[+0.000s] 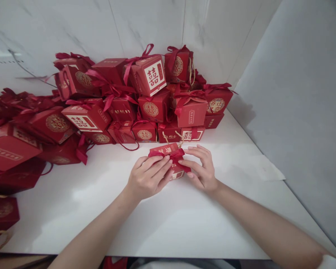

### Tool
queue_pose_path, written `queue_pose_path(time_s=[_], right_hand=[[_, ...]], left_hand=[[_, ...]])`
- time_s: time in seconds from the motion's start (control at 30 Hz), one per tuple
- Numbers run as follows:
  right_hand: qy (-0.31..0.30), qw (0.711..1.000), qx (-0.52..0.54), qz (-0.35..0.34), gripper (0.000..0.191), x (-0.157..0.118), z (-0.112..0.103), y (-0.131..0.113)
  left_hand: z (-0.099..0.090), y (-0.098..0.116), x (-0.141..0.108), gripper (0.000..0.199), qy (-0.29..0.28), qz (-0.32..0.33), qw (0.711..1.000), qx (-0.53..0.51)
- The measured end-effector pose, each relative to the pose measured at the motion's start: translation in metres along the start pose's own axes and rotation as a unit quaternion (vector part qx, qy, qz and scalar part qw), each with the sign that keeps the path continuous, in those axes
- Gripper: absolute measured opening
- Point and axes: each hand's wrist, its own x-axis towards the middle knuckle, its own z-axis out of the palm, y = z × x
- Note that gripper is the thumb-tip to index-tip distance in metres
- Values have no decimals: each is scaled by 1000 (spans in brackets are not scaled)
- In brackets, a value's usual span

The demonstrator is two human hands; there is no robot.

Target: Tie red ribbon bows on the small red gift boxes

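A small red gift box (177,174) with a red ribbon bow (177,154) across its top and twisted cord handles stands on the white table, between my hands. My left hand (149,175) lies over the box's left side, its fingers closed on the ribbon and the box. On the other side, my right hand (201,168) has its fingers curved and apart. Its fingertips touch the right end of the ribbon; whether they pinch it is hard to tell.
Red boxes with ribbons (150,109) are stacked along the marbled back wall (145,26). More boxes (12,149) fill the left side. A grey panel (305,112) borders the white table (184,224) on the right, with a whitish strip (271,168) beside it.
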Motion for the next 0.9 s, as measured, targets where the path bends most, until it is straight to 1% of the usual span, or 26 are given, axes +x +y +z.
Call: queue_pose_path(time_s=[0.07,0.17,0.23,0.27,0.33,0.47,0.6,0.7,0.77,0.83,0.9], right_hand=[[-2,1000,-5,20,36,0,1,1],[-5,999,-5,51,36,-1,4,3],[-13,998,1,64,38,-1,5,5],[-20,997,7,71,39,-1,5,5],[-37,995,30,85,42,0,6,6],[-64,981,122,139,45,2,10,7],[-72,950,217,211,43,6,15,8],[-74,931,261,245,35,8,17,7],[-55,913,302,268,31,9,17,6],[-29,883,364,296,32,8,17,5],[-17,845,425,325,38,7,17,5]], left_hand=[[0,0,0,42,6,14,1000,10],[-2,0,2,46,28,80,995,55],[-5,0,5,43,22,125,988,83],[-6,0,7,40,15,135,987,88],[-9,1,9,35,5,127,989,78],[-13,0,11,33,-18,71,997,-2],[-15,-1,9,36,-42,57,996,-45],[-16,-1,9,36,-43,58,996,-45],[-17,-2,10,37,-41,71,996,-32],[-19,-6,11,38,-42,93,995,-3],[-23,-13,10,36,-32,112,993,30]])
